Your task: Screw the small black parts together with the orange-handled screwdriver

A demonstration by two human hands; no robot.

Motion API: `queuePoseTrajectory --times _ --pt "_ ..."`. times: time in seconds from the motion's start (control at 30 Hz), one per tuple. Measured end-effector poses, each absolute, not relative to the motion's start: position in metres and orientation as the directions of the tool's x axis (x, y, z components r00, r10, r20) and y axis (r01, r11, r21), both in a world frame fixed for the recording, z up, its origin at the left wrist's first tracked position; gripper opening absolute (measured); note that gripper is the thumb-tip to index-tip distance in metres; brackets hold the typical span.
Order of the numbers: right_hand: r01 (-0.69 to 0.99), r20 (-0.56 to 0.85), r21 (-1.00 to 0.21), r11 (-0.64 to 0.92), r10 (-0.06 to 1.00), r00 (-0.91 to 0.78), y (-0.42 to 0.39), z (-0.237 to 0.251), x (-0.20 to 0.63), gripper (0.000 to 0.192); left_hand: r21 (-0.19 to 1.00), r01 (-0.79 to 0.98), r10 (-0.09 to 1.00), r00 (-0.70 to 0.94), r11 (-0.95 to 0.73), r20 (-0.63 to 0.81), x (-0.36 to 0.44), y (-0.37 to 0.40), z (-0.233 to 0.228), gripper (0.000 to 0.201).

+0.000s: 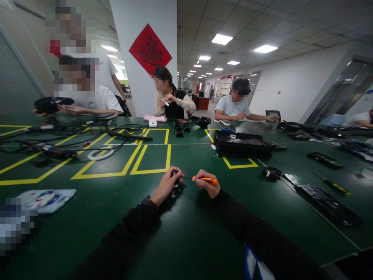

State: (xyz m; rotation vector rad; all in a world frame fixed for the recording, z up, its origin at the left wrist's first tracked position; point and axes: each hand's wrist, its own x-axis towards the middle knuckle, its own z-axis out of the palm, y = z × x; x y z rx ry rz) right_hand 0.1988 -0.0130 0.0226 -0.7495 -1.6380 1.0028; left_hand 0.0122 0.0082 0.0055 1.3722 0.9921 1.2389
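My left hand (166, 186) grips a small black part (175, 174) that rests on the green table (186, 229). My right hand (205, 182) holds an orange-handled screwdriver (208, 179), its thin shaft pointing left at the black part. Both hands sit close together near the table's middle, in front of me. Black sleeves cover both forearms. Most of the black part is hidden by my left fingers.
Yellow tape boxes (151, 157) mark the table. Tangled cables (58, 138) lie at the left, a stack of black trays (241, 144) at centre right, a black mouse (271, 172) and a second screwdriver (332, 182) to the right. Several people sit along the far side.
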Motion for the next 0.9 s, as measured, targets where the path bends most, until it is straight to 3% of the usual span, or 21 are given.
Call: queuePoseTrajectory --times 0.1,0.2,0.27,0.43,0.7,0.77,0.9 --pt "-0.073 0.305 -0.952 0.296 0.922 -0.239 -0.0117 0.02 0.1973 0.027 0.984 -0.039 0.973 0.146 -0.174 0.178 0.012 0.0085 0.0052 0.026" --pt "-0.111 0.232 -0.971 0.212 0.949 -0.213 -0.0087 0.0172 0.1968 0.024 0.985 -0.035 0.974 0.146 -0.171 0.174 0.0119 0.0087 0.005 0.025" --pt "-0.101 0.259 -0.965 0.242 0.941 -0.217 -0.0072 0.0168 0.1976 0.017 0.986 -0.044 0.975 0.148 -0.158 0.163 0.012 0.0083 0.0053 0.024" --pt "-0.001 0.498 -0.858 0.514 0.831 -0.246 -0.0071 0.0196 0.2009 0.004 0.987 -0.061 0.975 0.16 -0.148 0.156 0.0132 0.0071 0.0058 0.023" --pt "-0.075 0.282 -0.959 0.272 0.925 -0.254 -0.0094 0.0158 0.1963 0.023 0.985 -0.08 0.975 0.152 -0.153 0.164 0.0119 0.0074 0.0059 0.021" --pt "-0.058 0.3 -0.954 0.295 0.919 -0.257 -0.0098 0.0169 0.1967 0.02 0.984 -0.076 0.973 0.154 -0.161 0.171 0.0115 0.0071 0.0063 0.022" --pt "0.028 0.474 -0.864 0.502 0.833 -0.286 -0.012 0.0219 0.1999 0.013 0.982 -0.086 0.968 0.176 -0.169 0.182 0.0112 0.0067 0.0063 0.022"
